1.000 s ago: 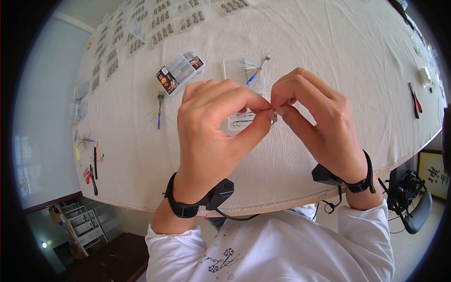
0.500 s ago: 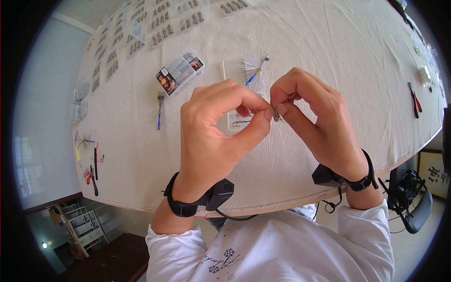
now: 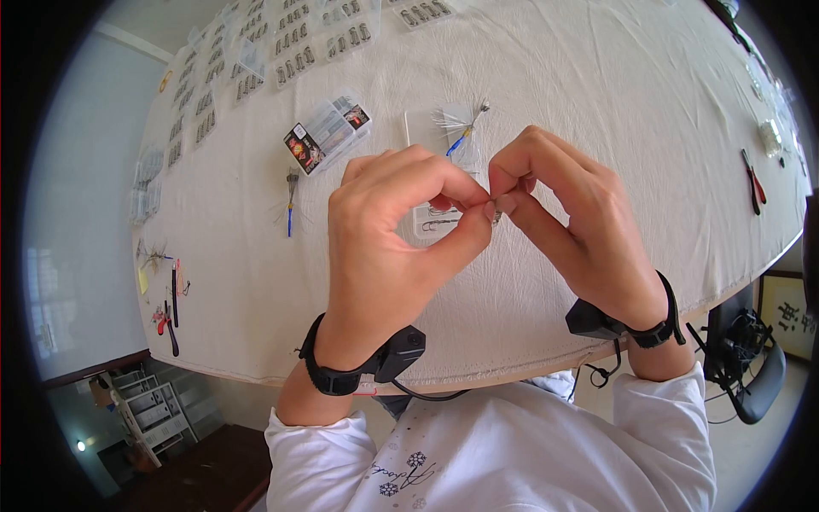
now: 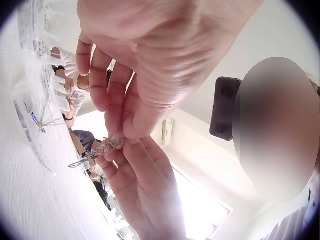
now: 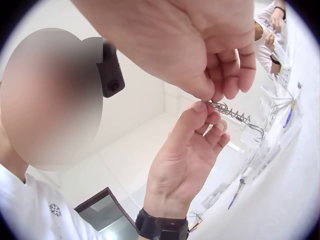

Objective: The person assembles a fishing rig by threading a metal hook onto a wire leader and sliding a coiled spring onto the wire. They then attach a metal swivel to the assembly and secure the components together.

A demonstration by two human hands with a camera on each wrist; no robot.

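Both hands meet fingertip to fingertip over the table in the head view. My left hand pinches between thumb and index finger at one end of a small metal fishing hook with a coiled wire spring. My right hand pinches at that same end, its thumb and index finger touching the left fingertips. Seen from the right wrist, the coil slants down from the fingers to curved hook points. The pinched end is hidden by the fingertips. Below the hands, a clear case with hooks lies partly covered.
A clear box with a black label and a blue-tipped wire bundle lie left of centre; another bundle lies ahead. Cases of hooks fill the far left. Pliers lie at right. Another person sits across the table.
The hands parted slightly half a second ago and now meet again at the fingertips. The hook's metal end shifts a little beneath them.
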